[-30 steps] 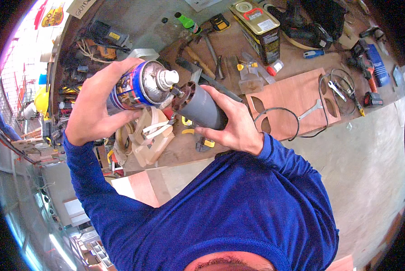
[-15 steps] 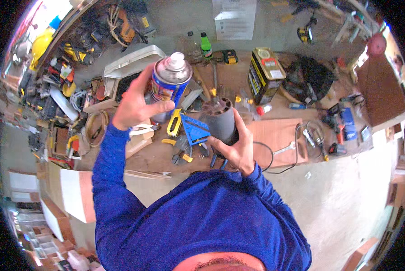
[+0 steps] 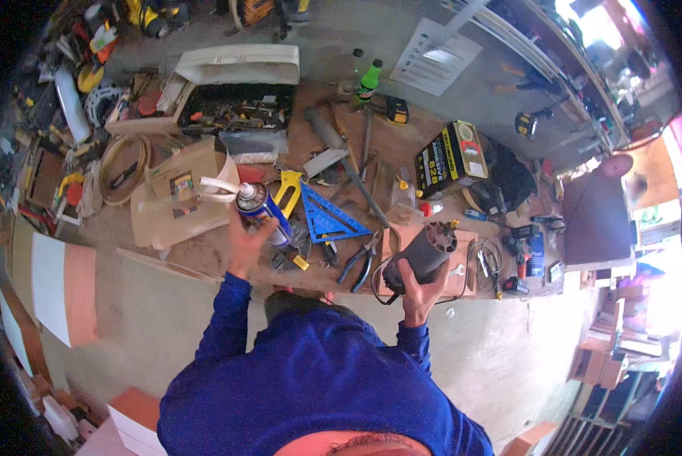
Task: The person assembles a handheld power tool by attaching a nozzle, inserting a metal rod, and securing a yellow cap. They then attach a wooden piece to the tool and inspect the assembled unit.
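Note:
My left hand point(image 3: 250, 242) is closed round a blue spray can point(image 3: 268, 216) with a white nozzle, low over the left part of the bench. The can leans, its nozzle end away from me. In my right hand point(image 3: 420, 291) is a dark grey cylinder point(image 3: 424, 257), tilted, with an open, vented-looking end facing up and to the right. A black cord curls by its lower end. Between my hands lie a blue triangular speed square point(image 3: 330, 216), a yellow-handled tool point(image 3: 288, 190) and pliers point(image 3: 358, 262) with dark blue handles.
Behind the spray can sits an open case point(image 3: 238, 108) of small parts. A green bottle point(image 3: 369, 80), a battery pack point(image 3: 397, 110) and a black-and-yellow tin point(image 3: 453, 159) stand at the back. A wrench point(image 3: 457, 270) lies on a wooden board at right. The bench's front edge runs just before me.
The spray can has come down from in front of my chest to bench height. The grey cylinder has moved right and tilted over. My view has turned and shifted.

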### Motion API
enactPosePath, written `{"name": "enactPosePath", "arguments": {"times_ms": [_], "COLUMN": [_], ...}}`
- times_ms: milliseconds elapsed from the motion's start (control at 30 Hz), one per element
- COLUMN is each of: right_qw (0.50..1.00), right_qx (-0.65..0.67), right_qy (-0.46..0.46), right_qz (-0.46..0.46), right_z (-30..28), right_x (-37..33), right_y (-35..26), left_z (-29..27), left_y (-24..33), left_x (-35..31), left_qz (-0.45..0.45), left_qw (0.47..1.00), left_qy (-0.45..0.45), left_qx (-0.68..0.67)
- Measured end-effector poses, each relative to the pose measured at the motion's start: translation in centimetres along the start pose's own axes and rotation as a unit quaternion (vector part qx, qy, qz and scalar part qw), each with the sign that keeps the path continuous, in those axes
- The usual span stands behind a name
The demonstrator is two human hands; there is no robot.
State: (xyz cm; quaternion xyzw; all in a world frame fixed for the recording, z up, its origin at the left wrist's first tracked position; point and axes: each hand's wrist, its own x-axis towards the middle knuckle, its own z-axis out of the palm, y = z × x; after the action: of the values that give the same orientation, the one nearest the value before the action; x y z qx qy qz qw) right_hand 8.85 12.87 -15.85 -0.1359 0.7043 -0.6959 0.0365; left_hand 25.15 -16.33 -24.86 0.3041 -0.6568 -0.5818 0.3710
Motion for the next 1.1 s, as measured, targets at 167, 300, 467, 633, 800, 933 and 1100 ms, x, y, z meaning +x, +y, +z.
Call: {"name": "enactPosePath", "arguments": {"times_ms": [167, 300, 467, 633, 800, 933, 1100], "right_qw": [0.997, 0.993, 0.988, 0.982, 0.983, 0.983, 0.983], "right_qx": [-0.05, -0.074, -0.045, -0.02, 0.036, 0.028, 0.04], "right_qy": [0.05, 0.093, 0.147, 0.186, 0.178, 0.179, 0.178], "right_qz": [-0.028, -0.002, 0.004, 0.002, 0.016, 0.008, 0.021], "right_z": [-0.8, -1.8, -2.9, -4.2, -6.8, -9.0, -10.5], "right_x": [-1.5, -2.9, -4.4, -4.5, -2.5, -0.3, 1.9], "right_y": [0.2, 0.6, 1.2, 2.2, 3.0, 3.4, 4.4], "left_z": [-2.1, -2.1, 0.1, 3.7, 7.9, 13.0, 22.5], "left_y": [-1.5, -1.1, 1.8, 11.2, 26.6, 41.7, 51.9], "left_x": [0.1, 1.3, 5.4, 10.3, 18.9, 28.1, 40.3], "left_qz": [0.024, 0.027, -0.033, 0.082, 0.259, 0.486, 0.507], "left_qw": [0.998, 0.992, 0.985, 0.979, 0.948, 0.871, 0.86], "left_qy": [-0.032, -0.056, -0.171, -0.188, -0.167, -0.065, 0.034], "left_qx": [0.056, 0.109, -0.008, -0.006, -0.073, 0.004, -0.056]}}
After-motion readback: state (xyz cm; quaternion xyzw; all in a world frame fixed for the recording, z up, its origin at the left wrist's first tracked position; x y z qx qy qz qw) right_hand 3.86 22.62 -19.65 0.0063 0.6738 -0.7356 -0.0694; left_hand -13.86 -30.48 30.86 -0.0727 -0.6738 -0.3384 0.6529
